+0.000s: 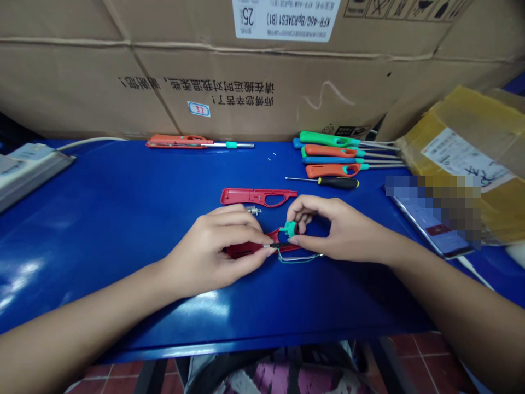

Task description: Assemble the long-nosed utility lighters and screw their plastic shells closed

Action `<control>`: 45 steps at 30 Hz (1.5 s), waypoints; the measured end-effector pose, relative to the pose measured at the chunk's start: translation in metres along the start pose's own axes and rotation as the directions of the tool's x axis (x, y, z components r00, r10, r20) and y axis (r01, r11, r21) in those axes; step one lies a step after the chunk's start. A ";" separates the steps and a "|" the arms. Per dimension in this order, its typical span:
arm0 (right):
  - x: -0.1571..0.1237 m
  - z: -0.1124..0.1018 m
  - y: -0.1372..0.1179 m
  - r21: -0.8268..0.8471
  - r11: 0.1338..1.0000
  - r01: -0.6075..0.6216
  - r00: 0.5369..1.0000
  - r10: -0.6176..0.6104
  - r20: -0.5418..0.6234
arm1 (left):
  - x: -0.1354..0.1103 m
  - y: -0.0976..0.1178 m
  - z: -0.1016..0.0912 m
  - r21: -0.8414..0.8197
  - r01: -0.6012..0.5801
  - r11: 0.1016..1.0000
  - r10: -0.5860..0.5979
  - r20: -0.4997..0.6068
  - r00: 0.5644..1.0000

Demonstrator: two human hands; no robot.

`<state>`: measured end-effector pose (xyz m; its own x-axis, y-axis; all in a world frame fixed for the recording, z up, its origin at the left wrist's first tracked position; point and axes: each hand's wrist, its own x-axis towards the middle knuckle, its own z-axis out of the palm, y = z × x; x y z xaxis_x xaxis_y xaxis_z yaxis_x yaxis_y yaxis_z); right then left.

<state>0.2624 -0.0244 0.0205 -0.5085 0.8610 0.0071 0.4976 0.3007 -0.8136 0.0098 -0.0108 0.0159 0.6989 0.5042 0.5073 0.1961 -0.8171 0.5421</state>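
A glossy blue table [102, 213] fills the view. Rising along the table's far side is a large brown cardboard carton [229, 71] with upside-down Chinese printing, a white label [283, 19] and a small blue-bordered sticker [199, 109]. At the table's right end sits a yellow-taped package [498, 202], beside a partly pixelated phone [422, 221] and a white cable [476, 272]. At the table's left end lies a pale, boxy object [35, 156] with a white cord [90, 141]. Red floor tiles [435, 346] show below the table's near edge.

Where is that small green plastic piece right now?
In the head view, just right of centre, the green piece is held in the right hand, by the nearer red shell.
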 end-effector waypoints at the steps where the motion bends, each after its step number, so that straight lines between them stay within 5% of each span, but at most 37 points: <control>1: 0.000 0.000 0.000 0.016 1.000 -0.010 1.000 0.010 -0.012 | 0.000 0.000 0.000 0.001 0.004 1.000 -0.004 0.002 1.000; 13: -0.001 -0.008 -0.008 0.444 0.887 -0.124 0.992 0.111 0.055 | -0.002 -0.001 -0.001 0.174 -0.075 0.982 0.082 -0.037 0.996; 16: -0.003 -0.009 -0.011 0.313 0.946 -0.080 0.997 0.073 0.036 | -0.002 0.001 -0.002 0.220 -0.127 0.967 0.141 -0.046 0.989; 22: -0.005 -0.012 -0.016 0.025 1.000 -0.013 0.984 0.008 0.179 | -0.001 0.005 -0.006 0.317 -0.208 0.926 0.222 -0.010 0.975; 45: -0.003 -0.003 -0.007 -0.084 0.993 0.084 0.974 -0.064 0.218 | -0.005 0.004 -0.009 0.341 -0.285 0.896 0.274 0.082 0.958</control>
<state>0.2625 -0.0275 0.0282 -0.6799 0.7302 -0.0678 0.5106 0.4051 -0.7584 0.0007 -0.0138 0.0213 0.7796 0.2364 0.5800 0.2106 -0.9710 0.1128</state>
